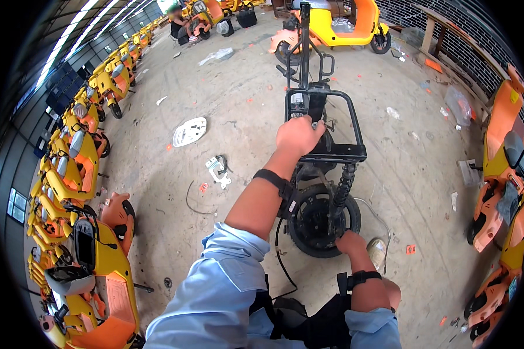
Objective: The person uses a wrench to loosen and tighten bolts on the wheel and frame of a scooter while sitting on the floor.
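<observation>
The stripped black frame of a scooter (355, 122) stands upright before me, its wheel (315, 220) nearest to me. My left hand (298, 136) is closed at the left side of the upper frame, above the crossbar; its grip appears to be on the frame, though the fingers are partly hidden. Lower down, my right hand (350, 242) has its fingers drawn together at the wheel's right side, by the lower end of the shock absorber (344, 186). What those fingers hold, if anything, is hidden. A black cable (278, 247) hangs left of the wheel and trails along the floor.
A white oval plastic part (190, 132) and a metal bracket (218, 171) lie on the floor to the left. Yellow-orange scooters (113, 279) line the left and right sides. Another scooter (340, 29) stands ahead. A person (180, 26) sits far off. Plastic bags (458, 104) and scraps litter the floor.
</observation>
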A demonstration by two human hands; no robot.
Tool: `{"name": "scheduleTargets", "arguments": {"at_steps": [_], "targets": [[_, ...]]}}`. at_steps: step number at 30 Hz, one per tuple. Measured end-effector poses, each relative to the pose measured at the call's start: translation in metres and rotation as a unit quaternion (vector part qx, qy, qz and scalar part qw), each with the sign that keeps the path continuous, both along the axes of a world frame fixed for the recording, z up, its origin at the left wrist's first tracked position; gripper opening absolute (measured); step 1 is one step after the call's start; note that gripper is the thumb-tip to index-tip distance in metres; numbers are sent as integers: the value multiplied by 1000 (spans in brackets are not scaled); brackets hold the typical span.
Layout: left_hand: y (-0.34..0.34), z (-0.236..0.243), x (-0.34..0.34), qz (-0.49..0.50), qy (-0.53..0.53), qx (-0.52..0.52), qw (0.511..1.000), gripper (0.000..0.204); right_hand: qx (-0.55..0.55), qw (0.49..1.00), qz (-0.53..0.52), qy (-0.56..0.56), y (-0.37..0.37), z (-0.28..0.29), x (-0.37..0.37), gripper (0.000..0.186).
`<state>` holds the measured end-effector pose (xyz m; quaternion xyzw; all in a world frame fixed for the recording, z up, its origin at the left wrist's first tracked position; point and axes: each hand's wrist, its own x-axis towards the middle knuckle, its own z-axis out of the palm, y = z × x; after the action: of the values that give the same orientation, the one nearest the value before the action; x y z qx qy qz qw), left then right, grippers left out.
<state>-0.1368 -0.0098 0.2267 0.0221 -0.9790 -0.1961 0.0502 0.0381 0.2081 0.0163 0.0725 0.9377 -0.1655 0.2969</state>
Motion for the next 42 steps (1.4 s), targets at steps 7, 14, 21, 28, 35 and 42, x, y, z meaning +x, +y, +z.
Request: {"name": "scheduleTargets", "arguments": {"at_steps": [7, 14, 21, 28, 35, 42], "targets": [[3, -4, 2, 2, 6, -9, 1000, 53, 0, 1000, -7, -12, -4, -6, -2, 39], [4, -4, 2, 6, 6, -16, 1000, 52, -24, 998, 11, 50, 0, -31, 3, 29], [1, -6, 3, 9, 13, -7, 1000, 51, -17, 997, 13, 74, -3, -34, 0, 26], [4, 0, 0, 24, -3, -3, 1000, 50, -5, 997, -18, 80, -10, -42, -4, 26], [10, -5, -9, 29, 15, -3, 999, 48, -54, 991, -119, 32, 1, -65, -15, 25], [11, -8, -9, 30, 39, 26, 998, 48, -133, 974, -180, -42, -4, -55, -16, 19]]}}
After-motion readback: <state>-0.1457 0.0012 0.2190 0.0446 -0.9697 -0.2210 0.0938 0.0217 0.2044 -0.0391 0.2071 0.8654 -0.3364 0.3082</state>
